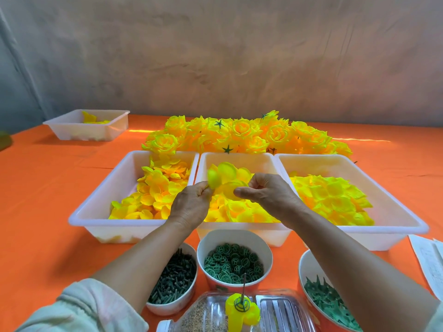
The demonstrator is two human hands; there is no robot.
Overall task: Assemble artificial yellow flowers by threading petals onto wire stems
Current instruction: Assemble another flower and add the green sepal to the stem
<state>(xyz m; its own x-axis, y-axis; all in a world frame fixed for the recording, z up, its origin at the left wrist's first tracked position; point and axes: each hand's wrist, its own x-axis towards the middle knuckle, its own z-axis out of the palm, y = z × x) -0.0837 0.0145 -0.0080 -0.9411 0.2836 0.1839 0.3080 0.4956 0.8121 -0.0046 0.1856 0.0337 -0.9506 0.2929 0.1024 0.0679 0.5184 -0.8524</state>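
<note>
My left hand (pixel 191 202) pinches a small yellow petal piece (pixel 214 179), blurred, above the middle white tray (pixel 237 157). My right hand (pixel 266 192) pinches a larger yellow petal (pixel 231 188) right beside it, fingers curled. Both hands hover over the loose petals in that tray. At the bottom centre a partly built flower (pixel 242 307) stands on an upright wire stem (pixel 243 287), with yellow petals and a green ring disc threaded on it.
White trays of petals sit left (pixel 100 188) and right (pixel 393 212). Finished yellow flowers (pixel 247 135) are heaped behind. Bowls hold dark green pegs (pixel 172 281), green ring discs (pixel 233 262) and green calyx pieces (pixel 328 305). Another tray (pixel 115 123) stands far left; papers (pixel 429 259) lie right.
</note>
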